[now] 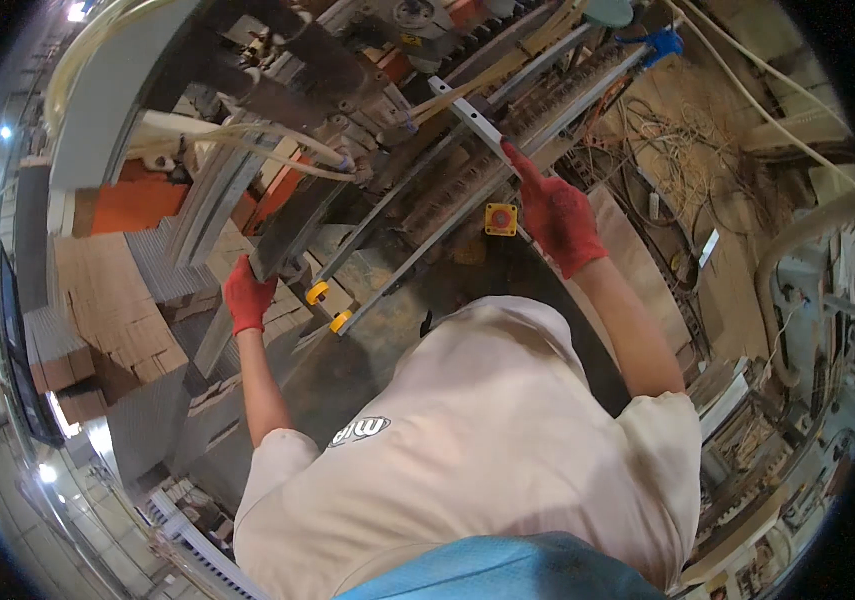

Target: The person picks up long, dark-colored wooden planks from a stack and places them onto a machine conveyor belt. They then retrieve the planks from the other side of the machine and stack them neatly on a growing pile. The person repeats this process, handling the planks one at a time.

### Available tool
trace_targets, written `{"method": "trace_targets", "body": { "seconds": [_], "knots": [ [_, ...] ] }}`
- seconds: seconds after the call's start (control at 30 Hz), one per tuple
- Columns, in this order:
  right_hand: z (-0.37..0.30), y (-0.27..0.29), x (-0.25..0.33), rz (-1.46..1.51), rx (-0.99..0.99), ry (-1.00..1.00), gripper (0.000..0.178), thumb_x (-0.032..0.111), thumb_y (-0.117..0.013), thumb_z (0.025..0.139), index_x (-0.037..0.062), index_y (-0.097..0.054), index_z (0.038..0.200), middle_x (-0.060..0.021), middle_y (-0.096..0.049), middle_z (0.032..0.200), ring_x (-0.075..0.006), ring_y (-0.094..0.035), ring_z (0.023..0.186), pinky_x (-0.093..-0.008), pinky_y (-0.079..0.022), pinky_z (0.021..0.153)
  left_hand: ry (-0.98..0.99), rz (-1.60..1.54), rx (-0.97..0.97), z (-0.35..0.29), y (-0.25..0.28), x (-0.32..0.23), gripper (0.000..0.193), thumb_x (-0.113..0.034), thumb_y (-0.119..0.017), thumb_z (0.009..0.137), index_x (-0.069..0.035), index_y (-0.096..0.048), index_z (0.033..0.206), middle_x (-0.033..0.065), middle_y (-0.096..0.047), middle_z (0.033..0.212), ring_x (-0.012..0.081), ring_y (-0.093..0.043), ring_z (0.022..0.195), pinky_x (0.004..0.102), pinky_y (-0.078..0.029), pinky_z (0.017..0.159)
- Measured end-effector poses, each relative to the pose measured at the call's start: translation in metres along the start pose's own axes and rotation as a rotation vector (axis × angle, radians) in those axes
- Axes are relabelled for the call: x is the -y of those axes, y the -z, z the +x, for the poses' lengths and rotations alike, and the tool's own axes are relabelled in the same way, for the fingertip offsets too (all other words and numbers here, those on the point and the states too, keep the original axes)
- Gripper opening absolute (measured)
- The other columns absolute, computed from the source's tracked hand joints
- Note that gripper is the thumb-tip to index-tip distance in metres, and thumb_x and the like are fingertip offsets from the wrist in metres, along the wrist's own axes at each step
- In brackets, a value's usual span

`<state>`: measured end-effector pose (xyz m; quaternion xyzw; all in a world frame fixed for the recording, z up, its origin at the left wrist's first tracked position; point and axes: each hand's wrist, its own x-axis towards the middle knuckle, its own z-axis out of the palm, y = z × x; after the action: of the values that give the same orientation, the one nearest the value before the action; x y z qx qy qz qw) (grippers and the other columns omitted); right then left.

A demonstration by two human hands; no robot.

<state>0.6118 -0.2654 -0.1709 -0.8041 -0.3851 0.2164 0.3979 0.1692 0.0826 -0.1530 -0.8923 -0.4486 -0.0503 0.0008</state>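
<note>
My left hand (249,296), in a red glove, is closed around the lower end of a long, flat grey-brown board (297,225). The board slants up toward the machine (347,110). My right hand (561,222), also gloved in red, has its index finger stretched out to the near end of a pale metal bar with holes (467,112). The fingertip appears to touch the bar; the other fingers look curled and are partly hidden. Two long metal rails (427,235) run between my hands, with yellow end caps (341,321) at their near ends.
A yellow box with a red button (500,220) sits beside the rails, left of my right hand. Stacked boards (112,300) stand at the left. Tangled cables and hoses (692,170) lie at the right, near a thick curved hose (777,270). A blue clamp-like part (662,45) is at the far end.
</note>
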Motion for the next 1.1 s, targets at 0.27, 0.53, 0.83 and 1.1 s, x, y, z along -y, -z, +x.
{"method": "trace_targets", "body": {
  "seconds": [0.27, 0.53, 0.83, 1.1],
  "knots": [
    [-0.005, 0.016, 0.039, -0.396, 0.062, -0.032, 0.073, 0.009, -0.048, 0.100, 0.0444, -0.030, 0.161, -0.0234, -0.071, 0.093, -0.0396, -0.070, 0.081, -0.0501, -0.053, 0.072, -0.031, -0.005, -0.088, -0.008, -0.004, 0.008, 0.046, -0.027, -0.083, 0.074, -0.011, -0.062, 0.111, 0.0159, -0.072, 0.101, 0.0391, -0.068, 0.099, 0.0501, -0.053, 0.081],
    [-0.001, 0.009, 0.016, -0.556, -0.035, 0.088, 0.073, 0.021, -0.048, 0.097, 0.0462, -0.026, 0.161, -0.0212, -0.072, 0.088, -0.0435, -0.070, 0.078, -0.0515, -0.054, 0.069, 0.056, 0.104, -0.079, -0.015, -0.001, 0.004, 0.058, -0.036, -0.083, 0.076, -0.016, -0.059, 0.125, 0.0082, -0.068, 0.121, 0.0306, -0.066, 0.113, 0.0510, -0.045, 0.093],
    [-0.002, 0.014, 0.009, -0.572, -0.016, 0.146, 0.070, 0.023, -0.050, 0.102, 0.0459, -0.023, 0.163, -0.0206, -0.072, 0.088, -0.0429, -0.068, 0.074, -0.0521, -0.053, 0.065, 0.141, 0.106, 0.019, -0.019, 0.004, 0.004, 0.066, -0.035, -0.083, 0.077, -0.022, -0.057, 0.136, 0.0076, -0.067, 0.124, 0.0298, -0.063, 0.118, 0.0531, -0.043, 0.095],
    [-0.010, 0.017, 0.020, -0.525, -0.067, 0.197, 0.065, 0.020, -0.051, 0.103, 0.0384, -0.030, 0.162, -0.0235, -0.071, 0.088, -0.0429, -0.068, 0.077, -0.0529, -0.053, 0.066, 0.178, 0.037, 0.024, -0.020, 0.013, 0.001, 0.064, -0.035, -0.085, 0.075, -0.021, -0.060, 0.132, 0.0065, -0.067, 0.125, 0.0305, -0.063, 0.120, 0.0535, -0.042, 0.099]
  ]
}}
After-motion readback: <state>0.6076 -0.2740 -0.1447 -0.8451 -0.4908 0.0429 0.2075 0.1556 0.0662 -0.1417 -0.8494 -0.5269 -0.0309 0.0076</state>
